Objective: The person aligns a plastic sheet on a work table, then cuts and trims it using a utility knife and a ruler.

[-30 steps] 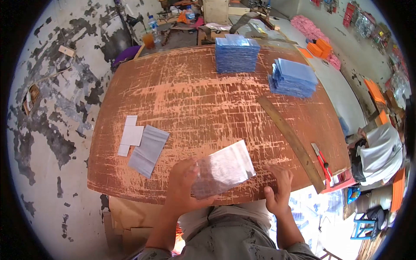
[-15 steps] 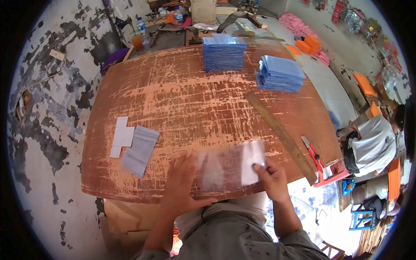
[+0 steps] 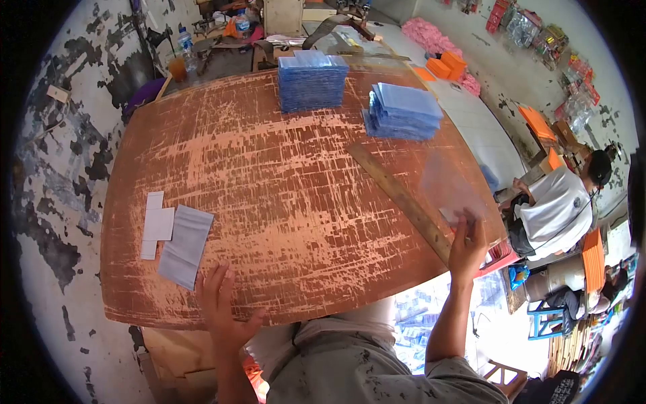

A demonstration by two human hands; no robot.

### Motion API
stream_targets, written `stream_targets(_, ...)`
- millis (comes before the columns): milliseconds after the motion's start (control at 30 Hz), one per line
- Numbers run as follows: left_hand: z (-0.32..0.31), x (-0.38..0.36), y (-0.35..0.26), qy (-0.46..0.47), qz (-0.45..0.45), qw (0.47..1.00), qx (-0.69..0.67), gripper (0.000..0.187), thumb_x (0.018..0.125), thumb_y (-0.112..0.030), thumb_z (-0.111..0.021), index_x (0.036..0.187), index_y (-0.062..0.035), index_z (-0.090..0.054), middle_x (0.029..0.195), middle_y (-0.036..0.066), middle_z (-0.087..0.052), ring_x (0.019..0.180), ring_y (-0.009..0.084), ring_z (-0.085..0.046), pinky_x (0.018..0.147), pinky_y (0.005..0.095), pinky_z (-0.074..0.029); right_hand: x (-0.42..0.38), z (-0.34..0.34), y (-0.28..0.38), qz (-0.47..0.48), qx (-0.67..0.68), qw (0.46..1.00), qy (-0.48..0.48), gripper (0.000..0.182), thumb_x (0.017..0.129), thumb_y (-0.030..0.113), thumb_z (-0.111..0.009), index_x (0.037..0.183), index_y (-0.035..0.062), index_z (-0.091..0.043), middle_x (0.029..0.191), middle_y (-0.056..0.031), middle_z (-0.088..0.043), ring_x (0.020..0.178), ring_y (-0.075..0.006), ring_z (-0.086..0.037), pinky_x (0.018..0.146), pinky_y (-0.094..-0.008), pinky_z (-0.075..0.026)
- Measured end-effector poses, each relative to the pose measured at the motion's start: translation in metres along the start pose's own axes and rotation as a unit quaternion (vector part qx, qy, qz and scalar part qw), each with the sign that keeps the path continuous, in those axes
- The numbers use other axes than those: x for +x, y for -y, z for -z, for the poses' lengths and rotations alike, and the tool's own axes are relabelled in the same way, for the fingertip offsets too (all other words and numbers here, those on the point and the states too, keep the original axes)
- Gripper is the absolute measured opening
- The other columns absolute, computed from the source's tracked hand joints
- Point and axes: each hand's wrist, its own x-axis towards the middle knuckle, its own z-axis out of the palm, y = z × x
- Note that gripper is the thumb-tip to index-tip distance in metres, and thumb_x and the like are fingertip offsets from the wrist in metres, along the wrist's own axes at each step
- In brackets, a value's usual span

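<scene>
My right hand (image 3: pixel 469 244) pinches the lower end of a clear plastic sheet (image 3: pixel 447 180) at the right side of the worn brown table (image 3: pixel 269 155). Just left of that sheet lies a long ruler (image 3: pixel 400 198). My left hand (image 3: pixel 222 299) rests near the table's front edge, fingers spread, holding nothing. Beyond its fingertips lies a grey rectangular sheet (image 3: pixel 187 246), with a white cross-shaped paper piece (image 3: pixel 158 223) beside it. Two stacks of bluish plastic sleeves stand at the back, a tall one (image 3: pixel 312 84) and a lower one (image 3: pixel 404 113).
A red tray (image 3: pixel 499 259) sits at the table's right corner. Behind the table are a cup of orange drink (image 3: pixel 177 68), a water bottle (image 3: pixel 185 42) and orange boxes (image 3: pixel 447 64). Another person (image 3: pixel 555 209) sits low at the right.
My right hand has carried the clear sheet from the front middle to the right, past the ruler. My left hand has moved away from it. The view has shifted, moving the table leftward.
</scene>
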Motion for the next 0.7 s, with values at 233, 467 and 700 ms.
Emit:
stream_targets(233, -0.0022, 0.0027, 0.0002, -0.008, -0.002, 1.0, -0.01, 0.079, 0.094, -0.056, -0.075, 0.151, -0.0048, -0.056, 0.155, 0.02, -0.058, 0.145, 0.0424, -0.055, 0.125, 0.0654, -0.031, -0.0002, -0.0038, -0.0053, -0.013, -0.013, 1.0, -0.004, 0.021, 0.111, 0.005, -0.061, 0.128, -0.0026, -0.069, 0.108, -0.013, -0.081, 0.089, -0.0155, -0.077, 0.077, -0.0301, -0.059)
stream_targets(467, -0.0019, 0.0034, -0.0018, 0.0, 0.007, 1.0, -0.014, 0.079, 0.095, -0.057, -0.074, 0.15, -0.0039, -0.056, 0.154, 0.02, -0.059, 0.145, 0.0418, -0.055, 0.124, 0.0648, -0.032, 0.002, -0.0013, -0.0028, -0.027, -0.01, 0.999, -0.016, 0.021, 0.108, 0.002, -0.061, 0.126, -0.0058, -0.069, 0.11, -0.0176, -0.08, 0.093, -0.022, -0.079, 0.078, -0.0346, -0.061)
stream_targets(700, -0.0036, 0.0016, -0.0006, -0.001, 0.009, 1.0, -0.017, 0.076, 0.095, -0.055, -0.074, 0.148, -0.0042, -0.058, 0.153, 0.02, -0.06, 0.142, 0.0405, -0.057, 0.122, 0.0638, -0.035, 0.0008, -0.0004, -0.0037, -0.063, 0.006, 0.998, 0.003, 0.022, 0.111, 0.007, -0.06, 0.129, -0.0032, -0.069, 0.111, -0.013, -0.079, 0.095, -0.0165, -0.076, 0.081, -0.0293, -0.059)
